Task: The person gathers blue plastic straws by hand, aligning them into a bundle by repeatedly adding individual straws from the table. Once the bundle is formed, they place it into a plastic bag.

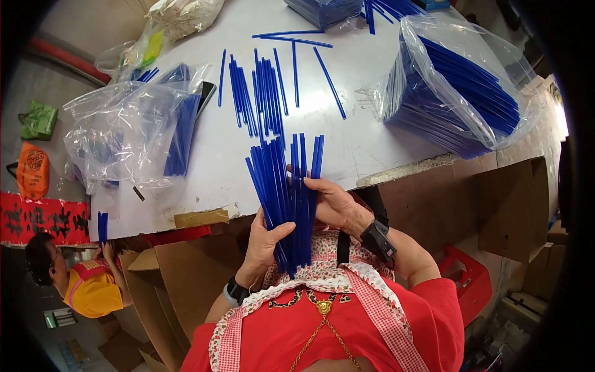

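A loose bundle of thin blue plastic sticks (276,186) stands fanned out between my hands, over my lap at the table's front edge. My left hand (263,245) is closed round its lower left side, thumb across the front. From the right, my right hand (331,201) grips the sticks higher up, with thumb and fingers pressed on them. The tops of the bundle reach over the white table (347,146). Just beyond them lie two loose groups of similar sticks (268,93), with several single ones (328,84) scattered around.
Clear plastic bags full of blue sticks stand on the table, one at right (458,87) and one at left (124,133). Another blue pack (325,11) lies at the back. Below the edge are cardboard boxes (207,273) and a red stool (468,279). A co-worker (93,285) holds sticks at far left.
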